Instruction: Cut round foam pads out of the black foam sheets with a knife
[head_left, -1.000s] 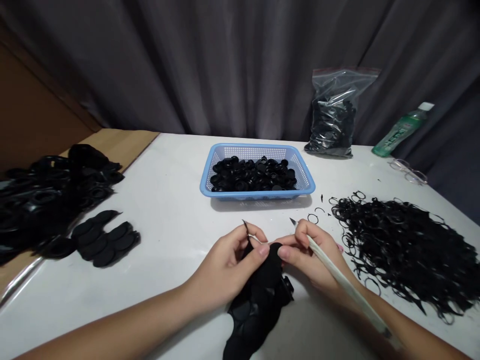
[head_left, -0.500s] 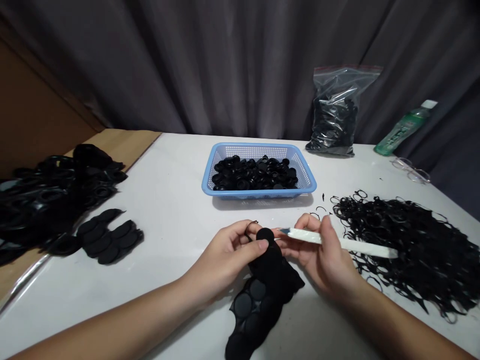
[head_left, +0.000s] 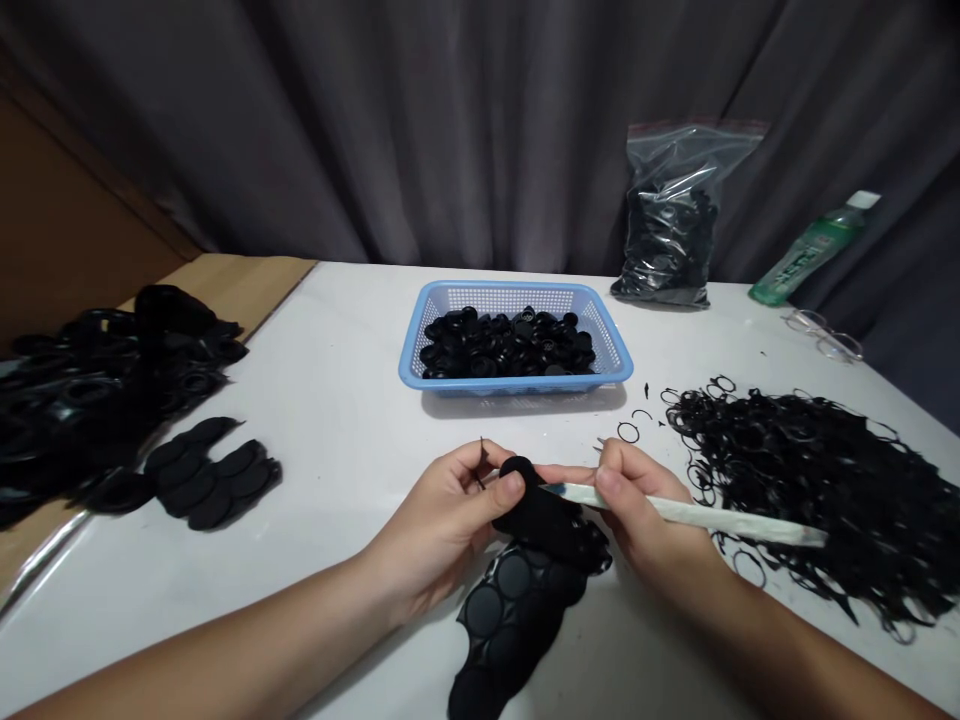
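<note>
White worktable [head_left: 315, 480], mid-session: left hand [head_left: 442, 510] pinches black foam sheet [head_left: 514, 615] at near centre, raising its edge to meet craft knife [head_left: 675, 512], held pencil-wise in right hand [head_left: 645, 500]. Black rubber rings [head_left: 810, 470] lie right; blue plastic basket [head_left: 495, 292] sits far.

Soft, even light from above brightens the white table [head_left: 315, 470] and leaves the gray curtain [head_left: 480, 130] dim, with faint shadows under the blue plastic basket [head_left: 510, 388] and the black sheet [head_left: 510, 625], glare along the table's lower-left edge, and wide-angle bowing toward the frame's edges.
</note>
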